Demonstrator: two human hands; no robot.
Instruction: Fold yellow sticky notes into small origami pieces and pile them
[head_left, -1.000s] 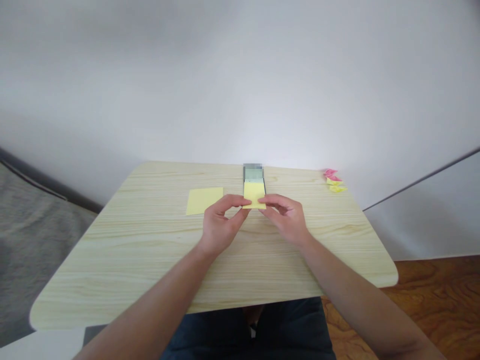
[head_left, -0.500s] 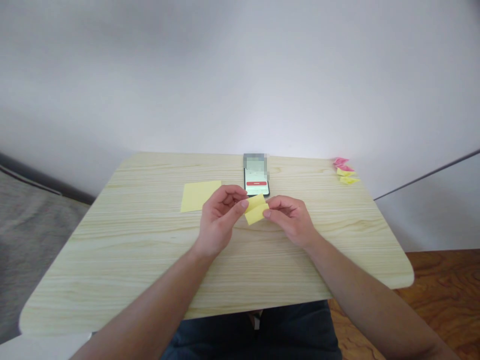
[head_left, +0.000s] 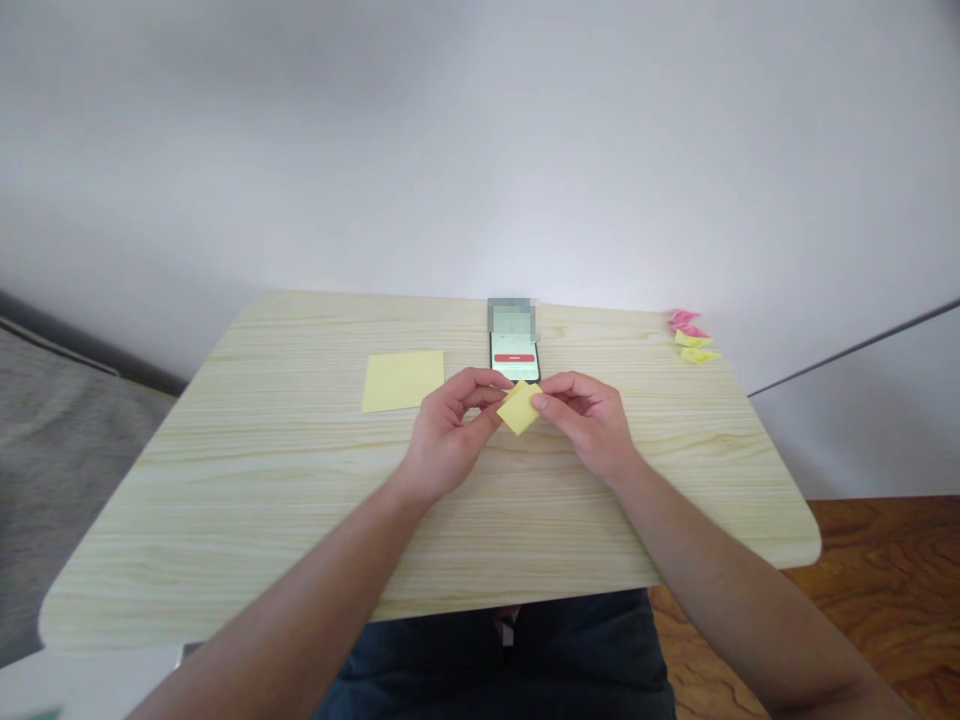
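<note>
A small folded piece of yellow paper [head_left: 518,410] is held up between my two hands, just in front of the phone. My left hand [head_left: 459,425] pinches its left edge, the thumb partly tucked behind the paper. On the other side, my right hand [head_left: 585,415] grips the right corner with the thumb on top and the fingers behind. The paper is tilted, with a corner pointing down toward me. Beyond my left hand a flat square yellow sheet [head_left: 403,381] lies on the table.
A phone [head_left: 514,365] with a lit screen lies at the table's back edge, against the white wall [head_left: 480,150]. Folded pink paper [head_left: 686,322] and folded yellow paper [head_left: 697,354] sit at the back right corner of the wooden table [head_left: 300,480].
The yellow paper has turned and its two-panel face has become a smaller, diamond-like shape. My left hand has shifted slightly right, its thumb now lower on the paper.
</note>
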